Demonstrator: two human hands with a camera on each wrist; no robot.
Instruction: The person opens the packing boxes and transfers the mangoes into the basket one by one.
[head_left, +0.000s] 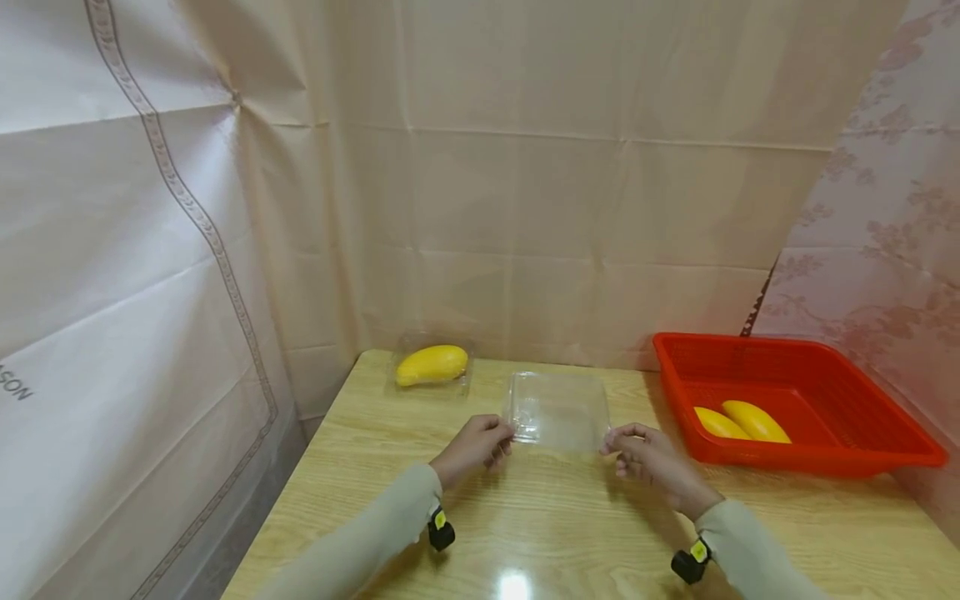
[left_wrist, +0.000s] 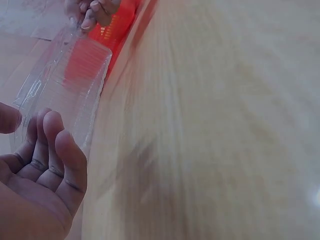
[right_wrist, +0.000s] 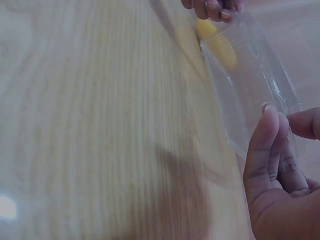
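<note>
A clear plastic clamshell box is between my two hands over the table. My left hand pinches its near left corner between thumb and fingers. At the near right corner, my right hand pinches the rim the same way. In the left wrist view the box looks lifted off the wood, and no fruit shows inside it. Further back on the left, a yellow mango lies in another clear plastic box; whether that box is closed I cannot tell.
A red plastic basket stands on the right of the wooden table, with two yellow mangoes in its near left part. Beige cloth hangs behind the table's back edge, with more sheeting at both sides.
</note>
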